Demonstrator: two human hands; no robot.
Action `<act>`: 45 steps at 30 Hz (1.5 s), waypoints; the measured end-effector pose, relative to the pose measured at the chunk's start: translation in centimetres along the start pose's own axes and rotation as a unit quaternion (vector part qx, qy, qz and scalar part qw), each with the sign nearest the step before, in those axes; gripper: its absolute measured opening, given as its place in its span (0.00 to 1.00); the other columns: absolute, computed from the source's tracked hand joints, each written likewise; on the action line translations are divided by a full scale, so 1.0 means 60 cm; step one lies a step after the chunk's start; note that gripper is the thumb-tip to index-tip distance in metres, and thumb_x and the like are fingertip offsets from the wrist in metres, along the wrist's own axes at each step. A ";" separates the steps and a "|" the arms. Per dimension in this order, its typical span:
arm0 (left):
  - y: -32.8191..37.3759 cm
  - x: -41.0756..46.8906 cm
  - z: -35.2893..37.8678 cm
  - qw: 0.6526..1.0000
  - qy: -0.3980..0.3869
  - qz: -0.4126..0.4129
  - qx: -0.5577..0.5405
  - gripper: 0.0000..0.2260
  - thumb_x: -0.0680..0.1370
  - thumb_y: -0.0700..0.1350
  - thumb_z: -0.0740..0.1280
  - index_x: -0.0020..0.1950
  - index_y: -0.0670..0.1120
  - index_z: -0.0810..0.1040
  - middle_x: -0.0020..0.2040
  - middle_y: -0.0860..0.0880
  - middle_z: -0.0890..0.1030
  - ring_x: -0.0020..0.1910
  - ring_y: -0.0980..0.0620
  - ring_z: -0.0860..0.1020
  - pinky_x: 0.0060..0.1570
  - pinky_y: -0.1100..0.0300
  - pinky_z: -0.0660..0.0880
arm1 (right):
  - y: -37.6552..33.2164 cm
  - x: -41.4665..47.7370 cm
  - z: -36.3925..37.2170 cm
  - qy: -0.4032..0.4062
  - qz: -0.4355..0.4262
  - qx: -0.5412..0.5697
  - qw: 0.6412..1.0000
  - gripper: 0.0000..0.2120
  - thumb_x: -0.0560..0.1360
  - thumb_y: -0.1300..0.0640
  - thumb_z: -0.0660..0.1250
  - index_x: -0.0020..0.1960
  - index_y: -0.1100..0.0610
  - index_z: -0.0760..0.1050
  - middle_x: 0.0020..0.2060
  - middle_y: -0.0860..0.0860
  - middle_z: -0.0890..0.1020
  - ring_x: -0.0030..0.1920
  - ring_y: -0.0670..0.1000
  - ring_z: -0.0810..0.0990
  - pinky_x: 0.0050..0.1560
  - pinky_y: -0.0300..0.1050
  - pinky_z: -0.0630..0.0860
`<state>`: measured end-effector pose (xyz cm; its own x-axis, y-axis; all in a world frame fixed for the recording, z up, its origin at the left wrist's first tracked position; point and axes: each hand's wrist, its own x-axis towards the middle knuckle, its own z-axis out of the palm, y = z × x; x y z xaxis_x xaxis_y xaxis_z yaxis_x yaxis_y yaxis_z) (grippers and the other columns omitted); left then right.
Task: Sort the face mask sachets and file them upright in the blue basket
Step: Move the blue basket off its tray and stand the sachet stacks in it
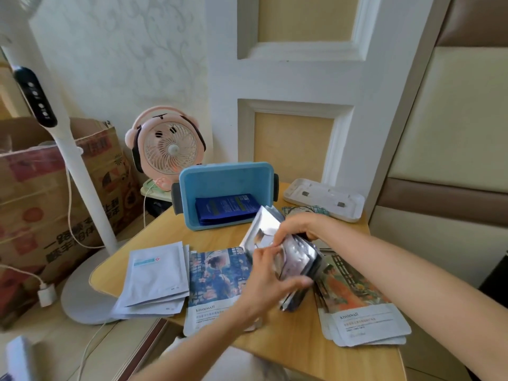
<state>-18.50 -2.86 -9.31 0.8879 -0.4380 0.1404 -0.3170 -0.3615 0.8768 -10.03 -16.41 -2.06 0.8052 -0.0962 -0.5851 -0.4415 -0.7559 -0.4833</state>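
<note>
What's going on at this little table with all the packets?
A person is sorting face mask sachets. Both hands, left and right, hold a stack of silvery sachets above the wooden table. The blue basket behind already holds dark blue sachets. White sachets, blue floral ones and orange ones lie in separate piles on the table.

Only thing I can actually read is "Kissuwall" or something close, printed on the white bottom strip of the blue floral sachet (217, 281) and again on the orange floral sachet (360, 303). Small lines under it are too blurry. The cardboard box (55, 193) has big Chinese characters, upside down, unreadable to me.
</note>
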 end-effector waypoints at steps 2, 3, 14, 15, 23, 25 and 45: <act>-0.015 0.020 -0.053 0.997 0.025 -0.008 0.066 0.25 0.72 0.60 0.67 0.64 0.49 0.71 0.63 0.51 0.72 0.54 0.59 0.74 0.58 0.59 0.75 | 0.005 0.002 -0.001 0.023 -0.006 -0.033 0.999 0.29 0.71 0.56 0.71 0.69 0.61 0.67 0.67 0.58 0.71 0.66 0.57 0.71 0.60 0.48 0.70; -0.029 0.031 -0.080 0.987 0.044 -0.024 0.150 0.26 0.73 0.60 0.66 0.66 0.48 0.69 0.66 0.49 0.71 0.58 0.57 0.73 0.61 0.61 0.72 | 0.005 0.005 -0.001 0.037 -0.014 -0.039 0.998 0.31 0.70 0.56 0.72 0.70 0.62 0.65 0.67 0.57 0.71 0.64 0.56 0.73 0.57 0.47 0.71; -0.082 0.026 -0.028 0.974 -0.035 -0.095 0.203 0.62 0.56 0.77 0.59 0.76 0.42 0.37 0.77 0.41 0.39 0.76 0.44 0.40 0.74 0.50 0.41 | -0.087 0.023 -0.047 0.204 -0.135 -0.269 0.932 0.30 0.65 0.59 0.76 0.63 0.60 0.69 0.55 0.55 0.77 0.52 0.55 0.76 0.47 0.45 0.73; -0.072 0.031 -0.035 0.985 0.026 -0.104 0.136 0.59 0.61 0.72 0.66 0.76 0.42 0.38 0.77 0.42 0.40 0.76 0.44 0.42 0.75 0.49 0.44 | -0.094 0.022 -0.039 0.219 -0.168 -0.318 0.907 0.27 0.66 0.60 0.75 0.62 0.59 0.70 0.54 0.55 0.78 0.53 0.55 0.77 0.47 0.46 0.73; -0.112 0.155 -0.190 0.989 0.047 -0.109 -0.088 0.38 0.63 0.38 0.79 0.68 0.41 0.62 0.59 0.43 0.76 0.56 0.49 0.77 0.52 0.62 0.77 | -0.100 0.032 0.015 0.203 -0.365 -0.379 0.826 0.16 0.72 0.58 0.68 0.58 0.52 0.72 0.47 0.53 0.82 0.49 0.52 0.77 0.43 0.44 0.67; -0.128 0.164 -0.194 0.989 0.023 -0.105 -0.100 0.31 0.62 0.40 0.80 0.61 0.39 0.71 0.52 0.43 0.81 0.50 0.49 0.81 0.44 0.65 0.78 | -0.084 0.035 -0.009 0.164 -0.321 -0.361 0.860 0.21 0.70 0.52 0.71 0.60 0.49 0.71 0.50 0.49 0.80 0.49 0.49 0.76 0.44 0.45 0.71; -0.148 0.172 -0.182 0.981 0.030 -0.089 -0.169 0.32 0.65 0.39 0.78 0.63 0.44 0.66 0.56 0.46 0.78 0.58 0.46 0.76 0.53 0.54 0.78 | 0.054 0.110 0.024 0.135 -0.329 0.275 0.893 0.31 0.64 0.71 0.73 0.63 0.62 0.64 0.55 0.52 0.76 0.54 0.45 0.76 0.46 0.33 0.77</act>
<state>-2.90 4.84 -10.64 0.9403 -0.3403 -0.0113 -0.0355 -0.1310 0.9907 -6.69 -18.57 -8.41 0.9954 0.0429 0.0858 0.0944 -0.2810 -0.9551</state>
